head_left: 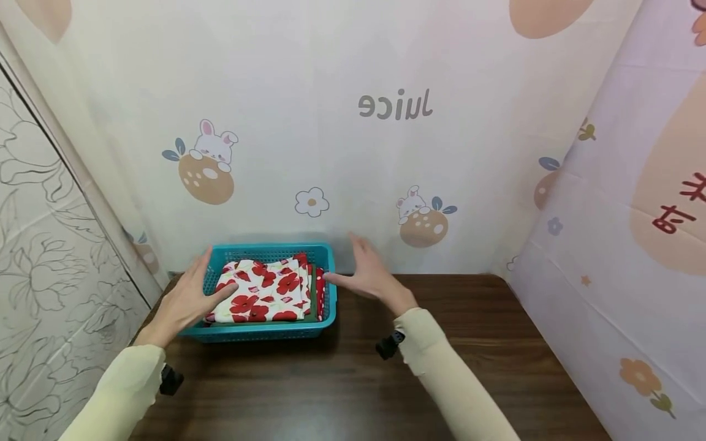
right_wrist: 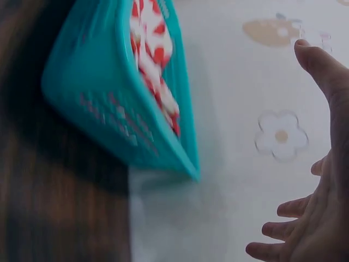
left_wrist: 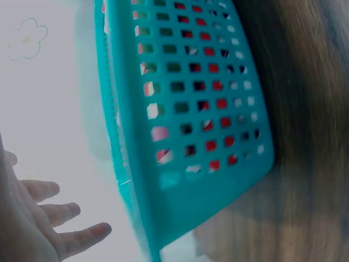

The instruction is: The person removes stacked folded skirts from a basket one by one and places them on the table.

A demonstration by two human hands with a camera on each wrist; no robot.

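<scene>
A teal plastic basket with perforated walls stands at the back left of the table. Inside it lies folded white cloth with red flowers, along with green cloth and red polka-dot cloth at its right side. My left hand is over the basket's left end, fingers extended and thumb spread across toward the cloth. Off the basket's right end is my right hand, its thumb near the rim and its fingers spread. In the right wrist view, the right hand appears apart from the basket, holding nothing.
The dark wood table extends in front of the basket and to its right. Behind it hangs a pale printed curtain, with another printed sheet at the right. A white panel with flower line drawings borders the left.
</scene>
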